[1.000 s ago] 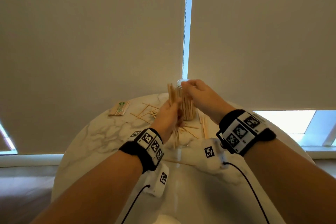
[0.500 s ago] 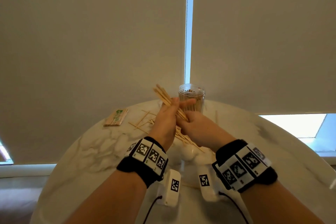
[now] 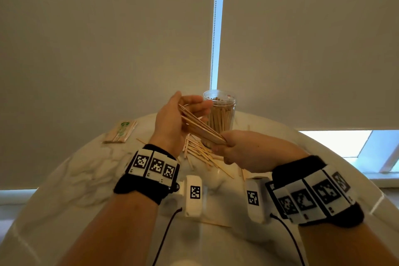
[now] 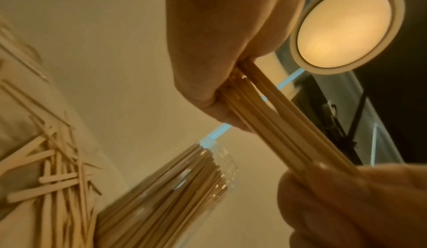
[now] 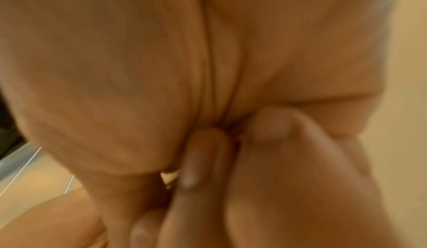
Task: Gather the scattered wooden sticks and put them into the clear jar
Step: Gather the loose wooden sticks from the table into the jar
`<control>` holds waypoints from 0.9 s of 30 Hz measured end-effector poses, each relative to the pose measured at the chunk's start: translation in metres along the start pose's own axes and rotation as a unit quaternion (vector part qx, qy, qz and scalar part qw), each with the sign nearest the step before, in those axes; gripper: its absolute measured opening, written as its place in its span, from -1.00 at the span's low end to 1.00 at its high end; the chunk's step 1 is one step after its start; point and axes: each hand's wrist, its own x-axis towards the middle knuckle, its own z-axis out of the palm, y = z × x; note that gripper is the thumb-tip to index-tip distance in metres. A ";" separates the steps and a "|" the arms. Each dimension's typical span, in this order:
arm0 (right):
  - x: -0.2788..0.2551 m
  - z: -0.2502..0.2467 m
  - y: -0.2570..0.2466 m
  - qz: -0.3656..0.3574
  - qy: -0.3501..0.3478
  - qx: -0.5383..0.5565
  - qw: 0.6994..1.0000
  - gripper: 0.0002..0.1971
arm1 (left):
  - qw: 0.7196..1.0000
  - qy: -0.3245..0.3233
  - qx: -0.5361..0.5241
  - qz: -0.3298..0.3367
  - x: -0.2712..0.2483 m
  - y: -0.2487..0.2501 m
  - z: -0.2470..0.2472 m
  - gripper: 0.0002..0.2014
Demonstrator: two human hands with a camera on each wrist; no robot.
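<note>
A clear jar (image 3: 220, 112) stands upright at the far side of the round marble table (image 3: 86, 179), packed with wooden sticks; in the left wrist view the jar (image 4: 175, 188) shows beside the hands. In front of it a bundle of wooden sticks (image 3: 200, 127) slants down to the right. My left hand (image 3: 190, 106) curls round its upper end, and my right hand (image 3: 224, 147) grips its lower end. Under the hands, several loose sticks (image 3: 200, 154) lie in a heap on the table, seen also as loose sticks (image 4: 50, 179). The right wrist view shows only palm and curled fingers (image 5: 198, 160).
A flat packet of sticks with a green print (image 3: 121, 131) lies at the table's far left. One single stick (image 3: 216, 222) lies near the front, between my wrists. Closed roller blinds (image 3: 108, 49) hang right behind the table. A round ceiling lamp (image 4: 344, 25) glows overhead.
My right hand left the jar's rim and took the lower end of the bundle. The bundle went from upright beside the jar to slanted in front of it, held by both hands.
</note>
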 end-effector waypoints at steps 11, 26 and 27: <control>0.008 -0.004 0.019 0.067 0.175 -0.027 0.982 -0.69 | 0.936 -0.079 0.335 0.077 -0.009 -0.003 0.024 -0.39; 0.002 -0.010 0.011 -0.013 0.341 -0.067 0.938 -0.43 | 0.974 -0.043 0.202 0.094 -0.006 0.008 0.018 -0.54; 0.000 -0.012 0.012 0.002 0.336 -0.074 0.939 -0.38 | 0.967 -0.055 0.229 0.095 -0.007 0.008 0.020 -0.55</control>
